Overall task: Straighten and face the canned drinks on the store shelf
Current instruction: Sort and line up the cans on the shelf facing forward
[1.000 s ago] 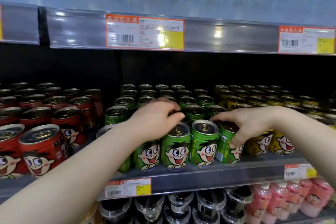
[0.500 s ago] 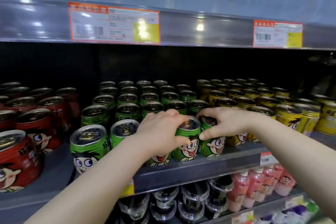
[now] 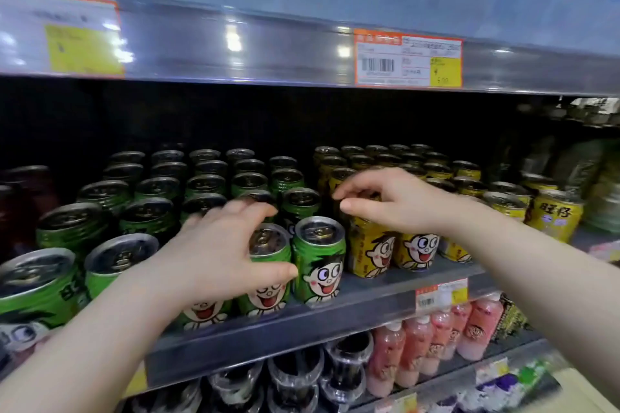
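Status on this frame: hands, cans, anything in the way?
Left hand grips front-row green can. Right hand curled over front yellow can, grip unclear. Neighbouring green can faces front. Nothing in the way.

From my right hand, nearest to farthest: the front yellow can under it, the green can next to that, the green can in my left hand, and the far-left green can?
Head view, from the right hand:
1. Yellow can, just below the fingers.
2. Free green can, left of it.
3. Held green can, in the left hand.
4. Far-left green can, frame edge.
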The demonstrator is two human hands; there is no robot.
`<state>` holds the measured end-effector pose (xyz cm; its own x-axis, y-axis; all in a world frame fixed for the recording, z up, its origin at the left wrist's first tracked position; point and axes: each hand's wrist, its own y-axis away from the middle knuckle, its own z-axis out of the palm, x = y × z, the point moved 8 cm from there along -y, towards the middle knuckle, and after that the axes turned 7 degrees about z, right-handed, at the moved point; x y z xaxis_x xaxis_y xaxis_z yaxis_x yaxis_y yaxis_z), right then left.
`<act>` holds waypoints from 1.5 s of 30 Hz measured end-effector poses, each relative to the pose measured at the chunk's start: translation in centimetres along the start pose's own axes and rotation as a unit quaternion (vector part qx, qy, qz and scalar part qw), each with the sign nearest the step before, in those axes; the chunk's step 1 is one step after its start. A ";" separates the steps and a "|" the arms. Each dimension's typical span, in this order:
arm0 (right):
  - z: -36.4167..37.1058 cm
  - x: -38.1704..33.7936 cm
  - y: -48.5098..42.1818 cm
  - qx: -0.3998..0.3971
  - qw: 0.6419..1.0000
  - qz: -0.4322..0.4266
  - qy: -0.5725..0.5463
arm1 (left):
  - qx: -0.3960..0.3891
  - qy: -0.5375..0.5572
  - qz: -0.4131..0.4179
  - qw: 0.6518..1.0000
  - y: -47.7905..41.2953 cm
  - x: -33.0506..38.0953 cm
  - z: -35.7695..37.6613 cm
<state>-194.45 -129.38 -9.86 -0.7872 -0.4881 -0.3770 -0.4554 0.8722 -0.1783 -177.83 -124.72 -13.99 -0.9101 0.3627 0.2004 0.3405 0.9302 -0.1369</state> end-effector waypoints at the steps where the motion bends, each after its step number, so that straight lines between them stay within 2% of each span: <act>1: -1.6 1.0 0.0 0.028 1.000 0.003 -0.005 | 0.031 0.020 -0.008 0.999 -0.3 0.9 -0.5; 4: -4.9 4.9 -0.1 0.049 0.998 0.031 0.040 | 0.094 0.060 0.008 0.994 -2.4 4.6 -1.5; 7: -4.3 9.4 -0.2 -0.053 0.981 0.087 0.166 | 0.072 0.035 0.016 0.997 -5.3 7.9 -0.8; 10: -2.5 12.3 0.0 -0.123 0.966 0.103 0.201 | 0.034 -0.025 -0.001 0.999 -8.5 10.2 0.8; 14: -1.4 12.5 -0.3 -0.091 0.972 0.027 0.215 | -0.034 -0.064 -0.070 0.995 -11.5 10.8 3.1; 17: -1.6 12.4 -0.3 -0.089 0.974 -0.016 0.207 | -0.031 -0.044 -0.094 0.994 -12.4 10.8 3.6; 21: -1.8 12.2 0.0 -0.131 0.975 -0.059 0.169 | -0.033 -0.001 -0.092 0.995 -12.0 11.2 3.7; 26: -1.7 12.3 0.1 -0.135 0.977 -0.087 0.141 | -0.022 0.061 -0.074 0.995 -11.5 11.6 3.9; 28: -2.6 13.0 0.4 -0.141 0.979 -0.078 0.122 | -0.041 0.040 -0.082 0.995 -11.5 11.9 4.1; 30: -4.6 14.5 0.5 -0.134 0.983 -0.048 0.119 | -0.057 -0.030 -0.084 0.994 -11.9 12.8 4.2; 32: -5.9 16.7 0.6 -0.150 0.972 -0.002 0.182 | -0.037 -0.059 -0.066 0.995 -12.7 14.3 3.9; 35: -5.7 19.0 1.4 -0.200 0.941 0.047 0.269 | -0.017 -0.044 -0.035 0.998 -14.0 16.3 4.3; 40: -5.7 19.1 1.7 -0.139 0.956 0.012 0.260 | -0.063 -0.074 -0.024 0.995 -15.0 16.3 6.7; 45: -5.1 18.5 1.7 -0.106 0.972 -0.009 0.209 | -0.059 -0.074 -0.028 0.995 -15.2 16.1 6.9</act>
<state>-211.93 -137.11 -12.54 -0.8587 -0.5112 0.0355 -0.5105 0.8595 0.0260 -199.27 -133.37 -15.35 -0.9501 0.3064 0.0591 0.3062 0.9519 -0.0137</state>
